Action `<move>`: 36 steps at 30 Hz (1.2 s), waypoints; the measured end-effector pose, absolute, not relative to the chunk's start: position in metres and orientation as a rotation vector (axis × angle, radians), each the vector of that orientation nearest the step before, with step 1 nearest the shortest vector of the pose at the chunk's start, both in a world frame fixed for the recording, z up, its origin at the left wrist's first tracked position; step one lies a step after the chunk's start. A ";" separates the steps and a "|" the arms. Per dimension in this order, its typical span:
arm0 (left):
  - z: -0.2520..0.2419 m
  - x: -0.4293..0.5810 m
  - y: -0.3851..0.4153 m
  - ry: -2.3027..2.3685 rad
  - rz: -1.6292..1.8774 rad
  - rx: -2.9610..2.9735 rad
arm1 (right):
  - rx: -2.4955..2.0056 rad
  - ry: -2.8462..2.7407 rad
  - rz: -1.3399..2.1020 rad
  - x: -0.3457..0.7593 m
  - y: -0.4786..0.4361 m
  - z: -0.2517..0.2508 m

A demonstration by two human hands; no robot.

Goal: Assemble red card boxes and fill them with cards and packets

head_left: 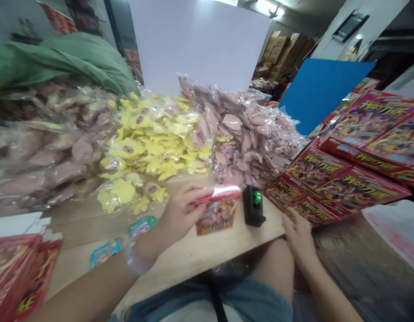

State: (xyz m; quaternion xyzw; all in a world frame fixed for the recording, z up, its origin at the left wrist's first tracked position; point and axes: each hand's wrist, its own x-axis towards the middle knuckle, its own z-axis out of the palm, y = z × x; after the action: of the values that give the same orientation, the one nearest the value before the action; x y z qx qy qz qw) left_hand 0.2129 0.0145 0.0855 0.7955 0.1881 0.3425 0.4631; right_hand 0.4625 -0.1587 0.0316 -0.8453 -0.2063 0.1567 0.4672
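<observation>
Wood table (200, 255) piled w/ bagged yellow toys (153, 138) & pink toys (247, 129). L hand (178, 214) gripping small red box (217, 212) mid-table, beside black clicker (254, 205). R hand (299, 235) flat, loose, empty, fingertips at red box stack (341, 179). Prob midway: many boxes stacked, flat cartons (15, 264) & big toy piles remaining.

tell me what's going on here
A seated person holds a small red box in the left hand over a wooden table. The right hand rests open at the table's edge, beside stacked red boxes and a black device with a green button. Bagged yellow toys and pink toys are heaped behind.
</observation>
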 end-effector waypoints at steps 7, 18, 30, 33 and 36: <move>0.050 0.235 -0.003 0.511 0.395 2.525 | -1.964 -0.153 0.967 0.499 -0.111 0.001; 0.074 0.243 0.003 0.618 0.090 2.552 | -1.813 -0.250 0.763 0.450 -0.158 -0.017; 0.086 0.239 -0.033 0.597 0.316 2.501 | -1.638 -0.401 0.748 0.353 -0.115 0.017; 0.120 0.221 -0.034 0.394 0.322 2.454 | -1.793 -0.709 0.612 0.369 -0.136 0.016; 0.135 0.191 -0.011 0.435 0.476 2.360 | -1.788 -0.929 0.781 0.376 -0.125 0.019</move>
State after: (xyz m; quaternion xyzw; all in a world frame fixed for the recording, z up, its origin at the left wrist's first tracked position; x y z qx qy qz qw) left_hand 0.1907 -0.0112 0.1353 0.9069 0.1673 0.1830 0.3407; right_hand 0.3757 -0.1253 0.0194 -0.7298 -0.3794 0.3188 0.4710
